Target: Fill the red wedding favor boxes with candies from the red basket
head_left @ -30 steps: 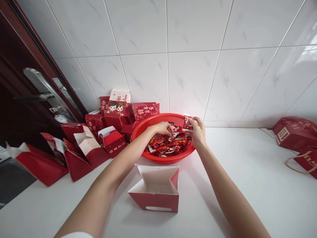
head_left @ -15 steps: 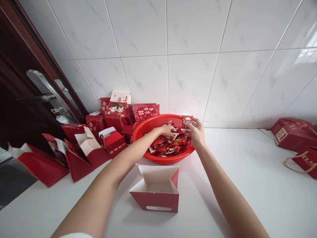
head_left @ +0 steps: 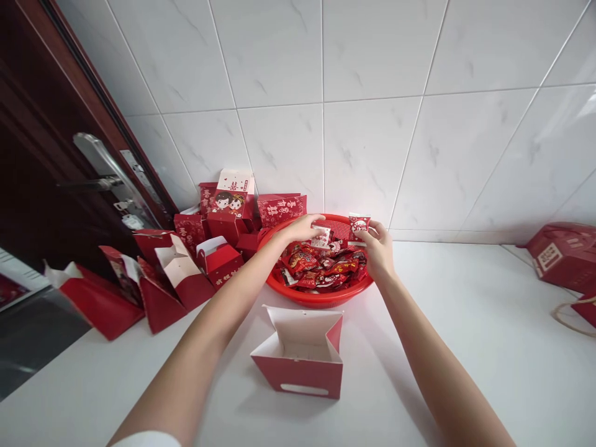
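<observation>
A red perforated plastic basket (head_left: 316, 302) holds a heap of red-wrapped candies (head_left: 326, 268). Over its left side, my left hand (head_left: 302, 228) pinches a white and red candy packet (head_left: 321, 238) just above the heap. My right hand (head_left: 379, 248), at the basket's right rim, grips a red and white candy packet (head_left: 359, 223) upright between thumb and fingers. In front of the basket stands an open-topped red paper box (head_left: 302, 374), its white inside facing up and a slot in its front.
Several red gift boxes (head_left: 228, 214), some open-topped like the one at far left (head_left: 95, 304), crowd the left side beside a door handle (head_left: 100, 164). A closed dark-red box (head_left: 563, 254) and a rope-handled red bag (head_left: 585, 308) stand at right. A tiled wall (head_left: 367, 155) backs the white table (head_left: 465, 323).
My left hand has risen out of the heap with a white and red packet. The right hand keeps its packet at the rim. The whole view has shifted slightly.
</observation>
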